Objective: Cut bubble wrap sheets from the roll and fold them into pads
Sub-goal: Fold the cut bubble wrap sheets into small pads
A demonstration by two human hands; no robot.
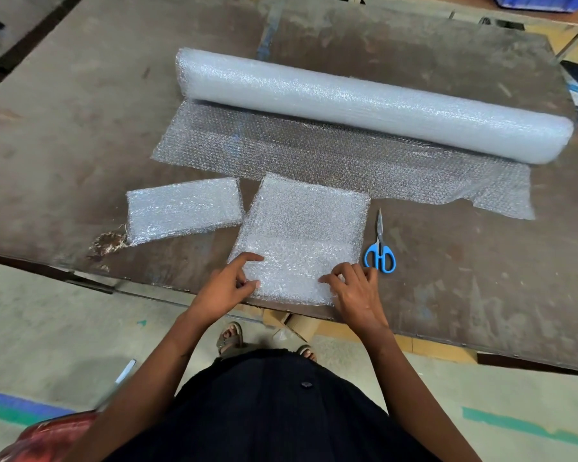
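Observation:
A long bubble wrap roll [364,101] lies across the far side of the table, its loose end [314,155] spread flat toward me. A cut bubble wrap sheet [304,215] lies in front of me with its near edge folded over into a thicker band [294,268]. My left hand [229,285] pinches the left end of that fold. At the right end my right hand [354,288] grips the fold with curled fingers. A finished folded pad [184,208] rests to the left of the sheet.
Blue-handled scissors [380,251] lie closed just right of the sheet, blades pointing away. The brown table [80,128] has its near edge right under my hands. Cardboard pieces [291,323] sit on the floor below the edge.

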